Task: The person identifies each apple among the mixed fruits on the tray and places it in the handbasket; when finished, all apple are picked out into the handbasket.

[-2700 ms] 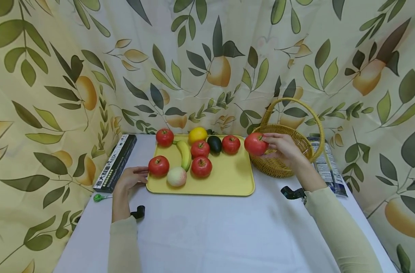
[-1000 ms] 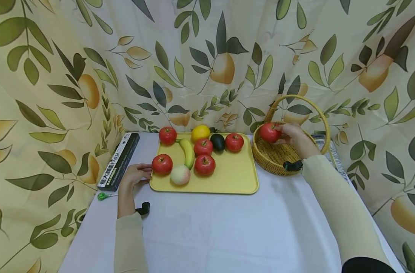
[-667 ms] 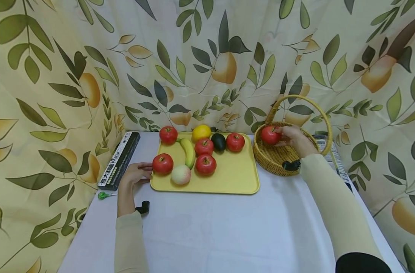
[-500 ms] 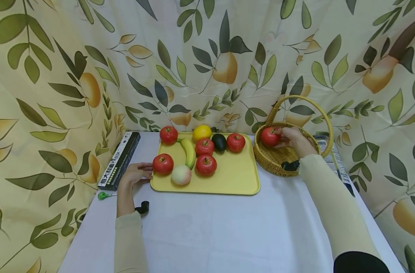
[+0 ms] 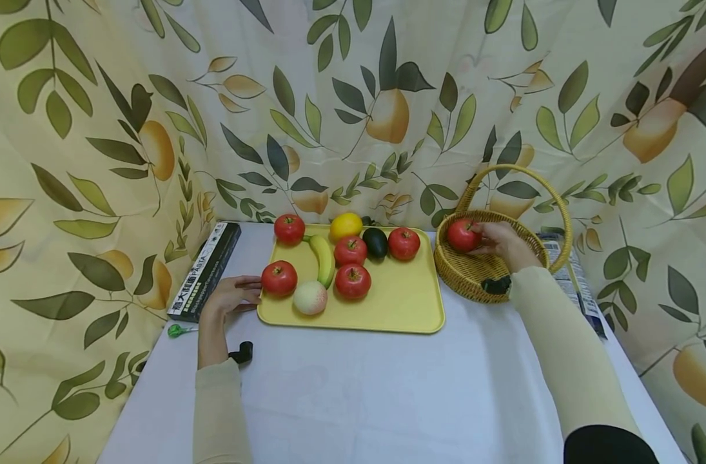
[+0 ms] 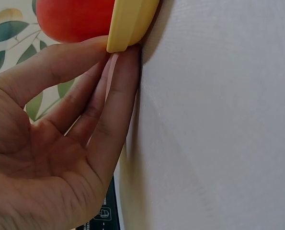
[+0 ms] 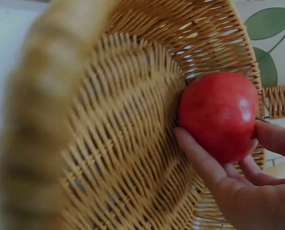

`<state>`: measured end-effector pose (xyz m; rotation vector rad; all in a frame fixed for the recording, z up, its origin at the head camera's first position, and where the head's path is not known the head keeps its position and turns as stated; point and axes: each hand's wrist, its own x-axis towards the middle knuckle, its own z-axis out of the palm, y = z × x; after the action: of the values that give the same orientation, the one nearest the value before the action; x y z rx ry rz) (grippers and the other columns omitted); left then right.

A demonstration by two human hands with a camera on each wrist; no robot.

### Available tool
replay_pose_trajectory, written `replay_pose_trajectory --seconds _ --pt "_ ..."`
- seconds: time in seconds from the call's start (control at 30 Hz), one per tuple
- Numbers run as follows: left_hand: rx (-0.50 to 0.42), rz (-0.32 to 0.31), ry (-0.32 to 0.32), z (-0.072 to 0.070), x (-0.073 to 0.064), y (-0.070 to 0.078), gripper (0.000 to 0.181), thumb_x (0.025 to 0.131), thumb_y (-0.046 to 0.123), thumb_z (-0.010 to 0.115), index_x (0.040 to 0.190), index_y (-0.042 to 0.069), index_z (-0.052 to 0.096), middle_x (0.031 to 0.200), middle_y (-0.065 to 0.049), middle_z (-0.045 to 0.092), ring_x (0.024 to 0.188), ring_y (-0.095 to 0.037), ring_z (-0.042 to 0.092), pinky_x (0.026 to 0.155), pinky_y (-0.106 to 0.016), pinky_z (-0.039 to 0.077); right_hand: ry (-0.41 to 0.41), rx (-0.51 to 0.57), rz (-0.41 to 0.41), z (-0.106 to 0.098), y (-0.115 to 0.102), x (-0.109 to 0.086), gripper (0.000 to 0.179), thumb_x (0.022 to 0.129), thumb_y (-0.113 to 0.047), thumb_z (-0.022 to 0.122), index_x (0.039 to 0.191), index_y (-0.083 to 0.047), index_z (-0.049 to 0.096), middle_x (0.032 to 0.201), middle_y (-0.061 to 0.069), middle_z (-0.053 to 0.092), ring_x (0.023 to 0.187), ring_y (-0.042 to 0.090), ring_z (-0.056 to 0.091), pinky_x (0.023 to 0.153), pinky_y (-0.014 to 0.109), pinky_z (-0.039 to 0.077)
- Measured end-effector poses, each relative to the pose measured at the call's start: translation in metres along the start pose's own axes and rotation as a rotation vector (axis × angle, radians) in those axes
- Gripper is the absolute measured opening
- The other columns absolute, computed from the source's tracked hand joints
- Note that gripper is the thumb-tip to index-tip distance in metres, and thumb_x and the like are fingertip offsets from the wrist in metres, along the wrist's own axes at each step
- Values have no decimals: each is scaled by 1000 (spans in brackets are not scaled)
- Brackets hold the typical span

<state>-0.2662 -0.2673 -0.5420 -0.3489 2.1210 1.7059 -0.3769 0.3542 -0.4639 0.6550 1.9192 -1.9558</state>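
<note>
My right hand (image 5: pixel 500 243) holds a red apple (image 7: pixel 221 115) inside the wicker basket (image 5: pixel 457 278), against the left part of its wall. Thumb and fingers lie on both sides of the fruit in the right wrist view. At the tray's left edge, my left hand (image 6: pixel 70 124) pinches the rim of the yellow tray (image 5: pixel 399 303) between thumb and fingers. On the tray sit several red apples (image 5: pixel 353 281), a banana (image 5: pixel 323 260), a pale peach (image 5: pixel 310 298), a dark avocado (image 5: pixel 375 243) and a yellow lemon (image 5: pixel 345 226).
Left of the tray lies a black pasta box (image 5: pixel 206 270), with a green lollipop (image 5: pixel 175 330) in front of it. A printed bag (image 5: pixel 576 283) lies right of the basket, whose tall handle (image 5: pixel 561 206) arches above. A patterned curtain (image 5: pixel 353 96) closes off the back.
From in front of the basket's left rim, my right hand has carried the apple rightward and down into the basket. My left hand has stayed at the tray's edge.
</note>
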Motion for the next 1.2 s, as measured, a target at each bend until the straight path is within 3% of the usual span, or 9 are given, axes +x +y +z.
replay_pose_trajectory --seconds 0.2,0.37,0.43,0.57,0.67,0.8,0.9,0.97,1.2 --pt "-1 2 -19 0 -3 2 70 84 -10 75 150 0 52 147 -23 58 128 -30 63 96 -37 61 -31 -15 -9 -2 6 0 63 109 -13 46 166 -7 20 171 16 13 156 33 17 117 54 37" --pt "-14 4 -40 1 -2 3 70 85 -10 74 151 0 51 148 -23 57 124 -27 64 96 -37 61 -28 12 -18 -8 8 -3 55 111 -19 44 163 -9 29 149 14 38 146 27 35 122 55 32" --pt "-16 4 -43 0 -2 3 70 86 -10 73 151 -1 51 148 -23 56 124 -27 64 96 -37 61 -7 -15 -37 -10 8 -5 54 111 -19 42 162 -8 31 138 8 44 134 23 47 120 52 38" --pt "-6 6 -42 -1 -4 2 69 86 -10 73 151 -1 50 148 -23 56 123 -26 64 95 -36 61 55 -73 -108 -8 4 -12 49 111 -19 39 158 -5 38 132 7 50 115 17 56 97 34 58" --pt "-3 11 -39 -2 -5 2 68 86 -11 72 150 -1 51 147 -23 57 122 -24 64 93 -34 61 130 -76 -159 -3 -3 -20 41 109 -20 44 147 -6 48 127 5 52 118 20 55 79 24 59" --pt "-2 11 -37 0 -3 2 67 86 -11 72 150 0 53 146 -22 58 120 -23 65 92 -32 62 184 -59 -205 6 -14 -32 50 108 -23 50 154 -5 43 134 4 53 141 27 46 97 28 56" --pt "3 7 -38 0 -2 2 67 86 -12 71 149 1 53 146 -22 58 121 -23 65 91 -32 62 148 -49 -229 14 -21 -43 60 109 -26 49 162 -3 32 155 12 47 150 27 38 110 27 49" --pt "8 4 -33 -1 -3 1 67 86 -13 72 149 1 53 146 -21 58 121 -24 65 90 -32 62 119 -60 -251 21 -24 -50 59 110 -28 47 162 -3 33 161 14 42 148 25 42 109 25 50" --pt "53 18 -39 -1 -4 2 68 87 -10 72 150 0 51 148 -23 56 120 -24 63 90 -30 62 25 -136 -334 44 -33 -67 55 112 -30 47 158 -1 39 122 -7 61 142 25 49 107 26 52"
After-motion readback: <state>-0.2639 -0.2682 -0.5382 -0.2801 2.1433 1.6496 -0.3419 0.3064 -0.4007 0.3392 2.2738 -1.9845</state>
